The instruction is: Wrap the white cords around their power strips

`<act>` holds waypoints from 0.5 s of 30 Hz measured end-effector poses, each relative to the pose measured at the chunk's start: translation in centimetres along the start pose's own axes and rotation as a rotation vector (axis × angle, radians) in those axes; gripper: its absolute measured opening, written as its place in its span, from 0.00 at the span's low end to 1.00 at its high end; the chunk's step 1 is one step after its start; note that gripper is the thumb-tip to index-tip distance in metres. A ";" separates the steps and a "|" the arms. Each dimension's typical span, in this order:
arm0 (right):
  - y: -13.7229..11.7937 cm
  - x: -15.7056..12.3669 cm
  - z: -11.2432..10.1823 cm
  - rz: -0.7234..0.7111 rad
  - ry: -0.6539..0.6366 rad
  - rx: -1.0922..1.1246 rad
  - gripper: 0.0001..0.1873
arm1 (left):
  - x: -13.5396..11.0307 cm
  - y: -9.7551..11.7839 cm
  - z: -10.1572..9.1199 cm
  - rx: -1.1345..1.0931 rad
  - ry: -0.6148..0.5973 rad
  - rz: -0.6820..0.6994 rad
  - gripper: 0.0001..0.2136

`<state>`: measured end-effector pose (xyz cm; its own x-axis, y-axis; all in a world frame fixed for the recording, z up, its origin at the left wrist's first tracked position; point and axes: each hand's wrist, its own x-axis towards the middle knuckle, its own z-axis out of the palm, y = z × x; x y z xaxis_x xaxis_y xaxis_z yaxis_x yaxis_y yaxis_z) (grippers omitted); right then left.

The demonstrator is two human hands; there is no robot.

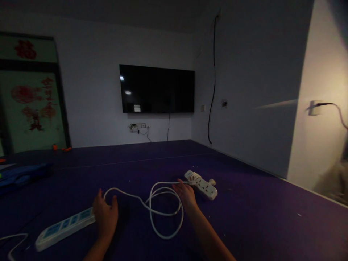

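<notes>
My left hand [105, 214] is beside the right end of a long white power strip [65, 228] with blue socket panels. Its thumb and fingers are apart, and part of the strip's end is hidden behind them. A white cable [130, 195] leads from behind that hand into loose loops in the middle. My right hand [185, 194] reaches to the far right side of these loops, its fingers stretched out and touching or close to the cable. Just beyond it lies a second white power strip [203, 186], with cable wound round its near-left end and a plug at its side.
The dark purple surface [244, 217] stretches to the walls. A blue cloth-like item [24, 175] lies at the left, with small orange objects [65, 149] behind. Another white cable [16, 237] is at lower left. A television [157, 90] hangs on the far wall.
</notes>
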<state>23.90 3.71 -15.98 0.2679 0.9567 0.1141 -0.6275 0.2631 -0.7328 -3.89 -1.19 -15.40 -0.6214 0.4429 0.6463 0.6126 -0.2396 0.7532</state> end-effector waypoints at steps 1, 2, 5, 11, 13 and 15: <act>0.2 0.0 0.0 0.028 -0.003 -0.001 0.11 | -0.3 0.3 0.1 0.083 -0.012 0.139 0.24; 0.3 -0.1 0.0 0.053 -0.008 -0.004 0.12 | -0.6 0.7 0.2 0.167 -0.038 0.307 0.23; 0.6 0.0 -0.1 0.112 -0.020 -0.019 0.14 | -2.1 1.9 0.3 0.292 -0.232 0.827 0.18; 0.8 -0.2 0.0 0.125 -0.045 -0.015 0.20 | -5.0 4.0 0.7 0.184 -0.750 1.168 0.10; 0.8 -0.2 0.0 0.115 -0.055 -0.005 0.20 | -5.4 4.1 0.9 0.110 -0.786 1.061 0.08; 0.7 -0.1 -0.1 0.093 -0.049 0.013 0.18 | -5.5 4.0 0.9 0.018 -0.732 0.885 0.10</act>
<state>23.53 3.77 -16.54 0.1721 0.9819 0.0790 -0.6575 0.1742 -0.7330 2.38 -3.78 -16.08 0.4592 0.5230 0.7180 0.7038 -0.7074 0.0652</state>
